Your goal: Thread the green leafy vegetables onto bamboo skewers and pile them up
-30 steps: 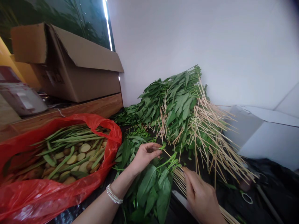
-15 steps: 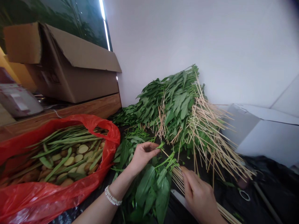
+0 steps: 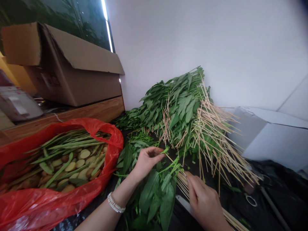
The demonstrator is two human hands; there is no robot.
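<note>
Between thumb and fingertips, my left hand [image 3: 147, 163] pinches a short piece of green stem [image 3: 166, 149] at the tip of a thin wooden skewer [image 3: 169, 157]. My right hand [image 3: 203, 197] is closed on the skewer's lower part, its grip partly hidden behind the fingers. Leafy greens [image 3: 157, 192] hang from the skewer between my hands, their folded stems threaded on it and the leaves drooping down. Under my right hand lies a bundle of bare skewers [image 3: 184, 187]. Beside that bundle a flat metal blade [image 3: 183, 202] partly shows.
A large pile of skewered greens [image 3: 185, 102] leans toward the wall, its sticks pointing right. At left stands a red plastic bag [image 3: 115, 138] with green beans and cut potatoes. A cardboard box [image 3: 89, 85] rests on a wooden ledge; a white box [image 3: 276, 138] is at right.
Both hands keep nearly the same pose on the skewer and stem. The whole view has shifted very slightly.
</note>
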